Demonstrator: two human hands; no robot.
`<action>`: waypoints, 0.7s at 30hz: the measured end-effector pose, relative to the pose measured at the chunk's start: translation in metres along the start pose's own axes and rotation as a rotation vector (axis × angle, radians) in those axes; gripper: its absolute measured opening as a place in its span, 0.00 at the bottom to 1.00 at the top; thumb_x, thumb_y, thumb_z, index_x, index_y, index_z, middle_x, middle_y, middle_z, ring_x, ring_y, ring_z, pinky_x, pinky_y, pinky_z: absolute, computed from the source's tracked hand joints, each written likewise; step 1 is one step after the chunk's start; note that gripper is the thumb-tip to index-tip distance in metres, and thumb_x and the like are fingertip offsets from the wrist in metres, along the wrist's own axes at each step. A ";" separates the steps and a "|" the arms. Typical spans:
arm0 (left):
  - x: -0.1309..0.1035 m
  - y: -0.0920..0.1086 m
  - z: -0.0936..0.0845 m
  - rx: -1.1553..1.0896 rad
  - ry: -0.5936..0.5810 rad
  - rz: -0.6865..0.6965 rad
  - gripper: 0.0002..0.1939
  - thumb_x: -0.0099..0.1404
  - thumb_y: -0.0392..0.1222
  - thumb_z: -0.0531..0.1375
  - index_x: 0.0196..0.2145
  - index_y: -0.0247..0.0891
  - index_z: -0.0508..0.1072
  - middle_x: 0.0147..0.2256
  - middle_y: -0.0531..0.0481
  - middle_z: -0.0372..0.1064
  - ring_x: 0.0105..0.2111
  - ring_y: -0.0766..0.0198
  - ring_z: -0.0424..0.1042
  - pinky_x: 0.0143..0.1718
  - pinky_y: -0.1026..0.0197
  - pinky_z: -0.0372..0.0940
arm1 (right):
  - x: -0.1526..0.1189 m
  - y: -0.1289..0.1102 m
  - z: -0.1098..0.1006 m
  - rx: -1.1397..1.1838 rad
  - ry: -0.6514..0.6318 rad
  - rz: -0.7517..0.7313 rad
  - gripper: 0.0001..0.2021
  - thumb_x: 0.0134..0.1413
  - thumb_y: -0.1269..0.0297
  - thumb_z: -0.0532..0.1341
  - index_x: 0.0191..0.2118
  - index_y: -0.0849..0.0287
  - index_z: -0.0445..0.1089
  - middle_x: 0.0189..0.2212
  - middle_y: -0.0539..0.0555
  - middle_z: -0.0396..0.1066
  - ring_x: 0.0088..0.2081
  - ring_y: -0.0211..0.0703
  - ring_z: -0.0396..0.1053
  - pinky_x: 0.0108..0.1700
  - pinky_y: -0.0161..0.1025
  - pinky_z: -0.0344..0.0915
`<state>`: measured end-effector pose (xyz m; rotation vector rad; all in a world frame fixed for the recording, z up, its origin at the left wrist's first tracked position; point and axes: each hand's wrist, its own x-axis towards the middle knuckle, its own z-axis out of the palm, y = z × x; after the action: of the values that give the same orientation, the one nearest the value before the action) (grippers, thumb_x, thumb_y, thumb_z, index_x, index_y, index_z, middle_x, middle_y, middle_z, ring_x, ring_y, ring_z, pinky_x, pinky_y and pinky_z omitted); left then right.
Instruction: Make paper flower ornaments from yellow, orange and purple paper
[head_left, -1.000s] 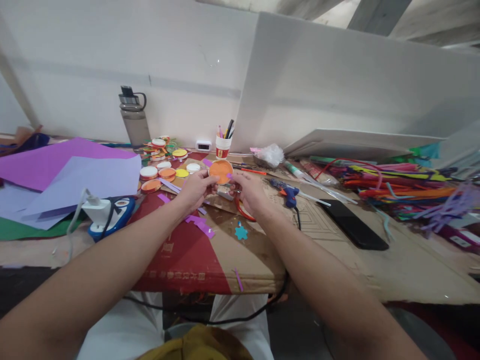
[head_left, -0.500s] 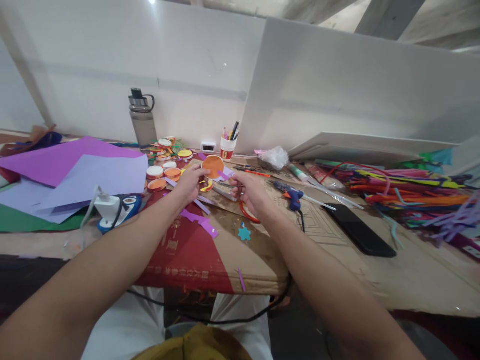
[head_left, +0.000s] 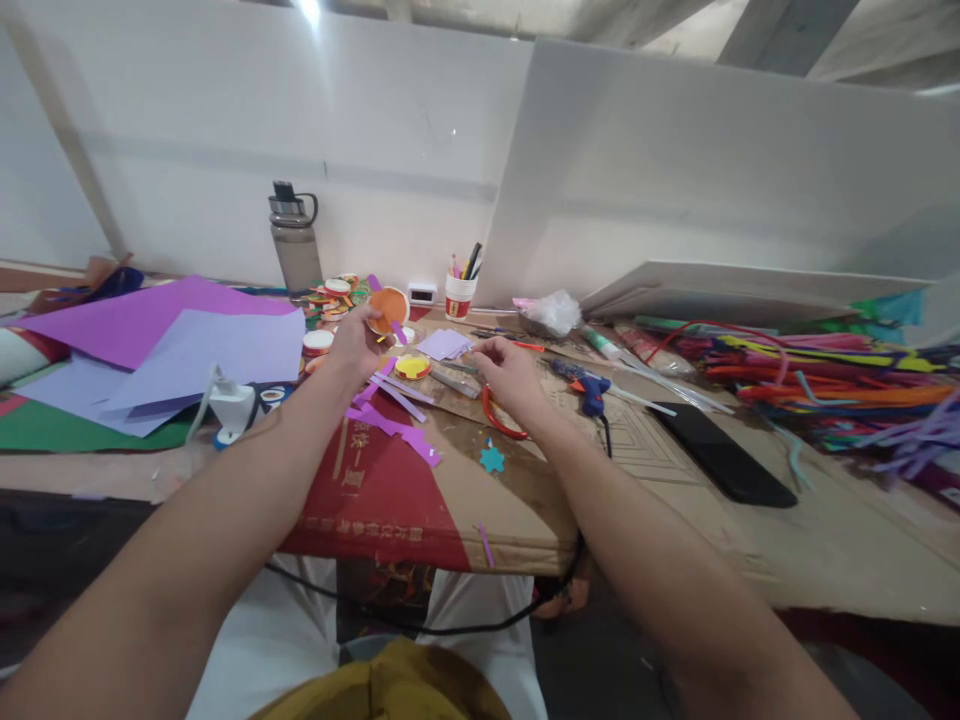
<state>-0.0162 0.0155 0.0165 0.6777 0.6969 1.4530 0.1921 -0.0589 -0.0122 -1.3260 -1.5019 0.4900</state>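
My left hand (head_left: pixel 361 338) is closed on an orange paper disc (head_left: pixel 388 306) with a pale rim, held tilted above the table. A purple strip (head_left: pixel 399 331) sticks out from the disc's lower edge. My right hand (head_left: pixel 510 366) is pinched at the right end of a small lavender paper stack (head_left: pixel 444 345); whatever is between its fingertips is too small to make out. Below the left hand lie a yellow disc (head_left: pixel 412 367), lavender strips (head_left: pixel 403 395) and purple paper scraps (head_left: pixel 397 428). Red-handled scissors (head_left: pixel 501 418) lie beside the right hand.
A water bottle (head_left: pixel 295 245) and a paper cup of pens (head_left: pixel 460 295) stand at the back. On the right are a blue glue gun (head_left: pixel 592 393), a black phone (head_left: pixel 716 455) and colourful pipe cleaners (head_left: pixel 832 380). Large paper sheets (head_left: pixel 202 355) and a white plug (head_left: pixel 231 405) are left.
My left hand has moved left with the orange disc, away from my right hand, and the disc is more tilted. The lavender stack and yellow disc show more fully.
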 end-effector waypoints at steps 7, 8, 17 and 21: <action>0.001 -0.007 -0.002 0.069 0.071 -0.014 0.08 0.44 0.30 0.58 0.25 0.37 0.64 0.19 0.56 0.62 0.18 0.72 0.60 0.17 0.68 0.54 | -0.005 0.008 0.014 -0.216 -0.123 -0.223 0.04 0.51 0.71 0.57 0.30 0.59 0.68 0.27 0.50 0.68 0.30 0.39 0.63 0.35 0.37 0.59; 0.002 -0.008 -0.003 0.079 0.073 -0.017 0.08 0.44 0.30 0.58 0.24 0.37 0.64 0.19 0.56 0.62 0.18 0.72 0.60 0.17 0.68 0.54 | -0.006 0.009 0.016 -0.249 -0.137 -0.253 0.04 0.51 0.72 0.57 0.31 0.60 0.69 0.28 0.51 0.68 0.30 0.39 0.63 0.35 0.37 0.60; 0.015 -0.011 -0.012 0.061 0.064 0.035 0.10 0.42 0.31 0.61 0.23 0.37 0.64 0.19 0.58 0.61 0.18 0.73 0.57 0.20 0.68 0.53 | 0.005 -0.007 0.040 -0.707 -0.347 -0.468 0.11 0.55 0.74 0.58 0.44 0.60 0.71 0.43 0.58 0.68 0.46 0.46 0.64 0.49 0.42 0.60; 0.017 -0.011 -0.014 0.045 0.054 0.041 0.10 0.42 0.32 0.62 0.23 0.37 0.64 0.19 0.58 0.61 0.18 0.73 0.57 0.20 0.68 0.53 | 0.014 -0.011 0.056 -0.870 -0.355 -0.472 0.11 0.60 0.66 0.56 0.46 0.60 0.71 0.46 0.61 0.65 0.48 0.49 0.62 0.48 0.43 0.61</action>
<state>-0.0202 0.0320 -0.0011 0.6925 0.7633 1.5020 0.1406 -0.0318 -0.0191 -1.4753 -2.3958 -0.3016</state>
